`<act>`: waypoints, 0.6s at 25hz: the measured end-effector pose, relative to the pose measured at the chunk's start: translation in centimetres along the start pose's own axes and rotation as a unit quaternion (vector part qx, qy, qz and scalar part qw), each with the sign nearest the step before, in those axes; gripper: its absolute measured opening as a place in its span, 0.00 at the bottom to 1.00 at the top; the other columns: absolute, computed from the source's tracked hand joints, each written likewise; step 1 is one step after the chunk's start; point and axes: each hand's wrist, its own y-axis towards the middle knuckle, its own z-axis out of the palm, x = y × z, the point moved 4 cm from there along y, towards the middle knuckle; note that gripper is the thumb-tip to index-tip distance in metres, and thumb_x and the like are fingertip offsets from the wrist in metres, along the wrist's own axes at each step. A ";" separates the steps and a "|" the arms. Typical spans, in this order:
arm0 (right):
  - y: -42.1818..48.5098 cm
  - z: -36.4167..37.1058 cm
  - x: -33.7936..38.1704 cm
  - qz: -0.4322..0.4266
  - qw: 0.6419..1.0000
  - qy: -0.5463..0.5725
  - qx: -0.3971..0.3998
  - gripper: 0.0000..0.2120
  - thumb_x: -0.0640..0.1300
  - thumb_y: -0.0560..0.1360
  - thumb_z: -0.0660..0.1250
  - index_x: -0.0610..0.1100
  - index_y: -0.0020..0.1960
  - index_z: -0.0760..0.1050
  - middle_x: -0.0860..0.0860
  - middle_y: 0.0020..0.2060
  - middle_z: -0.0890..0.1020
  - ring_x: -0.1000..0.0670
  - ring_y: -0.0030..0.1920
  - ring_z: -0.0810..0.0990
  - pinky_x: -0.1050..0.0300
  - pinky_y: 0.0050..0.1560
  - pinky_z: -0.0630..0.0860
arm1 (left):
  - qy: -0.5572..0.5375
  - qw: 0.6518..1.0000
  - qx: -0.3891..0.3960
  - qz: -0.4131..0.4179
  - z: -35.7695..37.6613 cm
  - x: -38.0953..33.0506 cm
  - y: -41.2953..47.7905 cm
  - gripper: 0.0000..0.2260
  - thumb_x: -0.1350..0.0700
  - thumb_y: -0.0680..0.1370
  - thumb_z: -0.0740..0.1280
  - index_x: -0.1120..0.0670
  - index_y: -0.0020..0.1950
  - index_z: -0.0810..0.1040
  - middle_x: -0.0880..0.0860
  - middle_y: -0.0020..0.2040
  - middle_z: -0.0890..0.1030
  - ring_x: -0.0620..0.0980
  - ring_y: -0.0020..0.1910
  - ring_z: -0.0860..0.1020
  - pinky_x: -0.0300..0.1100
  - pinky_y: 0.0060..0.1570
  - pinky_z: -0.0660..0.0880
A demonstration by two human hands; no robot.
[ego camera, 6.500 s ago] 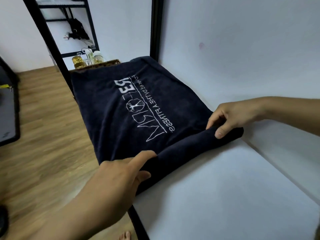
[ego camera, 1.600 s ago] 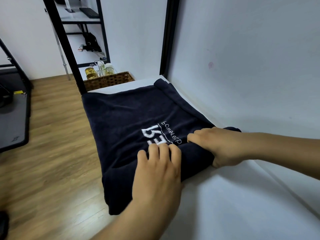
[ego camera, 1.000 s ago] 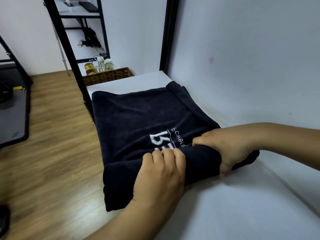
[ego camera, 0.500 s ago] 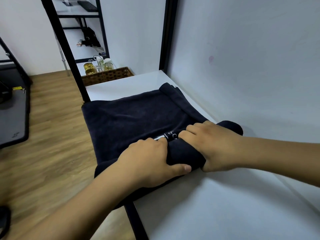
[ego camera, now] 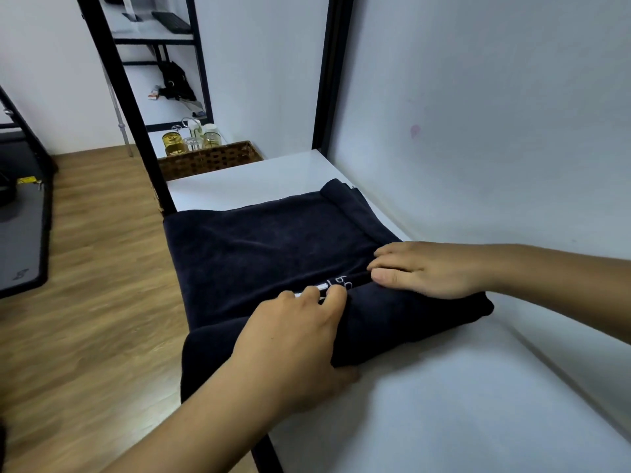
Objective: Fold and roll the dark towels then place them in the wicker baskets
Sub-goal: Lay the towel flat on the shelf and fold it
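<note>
"Navy terry, that dark towel (ego camera: 259, 240). Where is it?"
"On the white desk (ego camera: 444, 404). The near part is rolled and the rest lies flat toward the wicker basket (ego camera: 208, 160)."
"And each grip?"
"The left grip (ego camera: 293, 339) curls over the roll with the thumb behind, likely to hold it tight. The right grip (ego camera: 426, 271) presses the roll's other end with straight fingers, probably to keep it even."

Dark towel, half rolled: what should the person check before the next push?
1. Both hands on the roll: ok; left hand grips it, right hand presses flat.
2. Unrolled part of the dark towel smooth: ok.
3. All of the dark towel on the white shelf: not ok; its left side overhangs the edge.
4. Roll tight inside: cannot tell.
5. Room in the wicker basket: cannot tell; only its side shows.
</note>
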 end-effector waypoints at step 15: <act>0.1 2.1 2.0 -0.115 0.946 -0.252 -0.170 0.41 0.56 0.64 0.73 0.54 0.72 0.58 0.54 0.56 0.73 0.50 0.51 0.72 0.56 0.50 0.73 | -0.152 0.970 0.181 -0.053 -1.6 3.1 3.0 0.28 0.27 0.67 0.69 0.44 0.56 0.70 0.43 0.50 0.78 0.46 0.49 0.77 0.44 0.48 0.75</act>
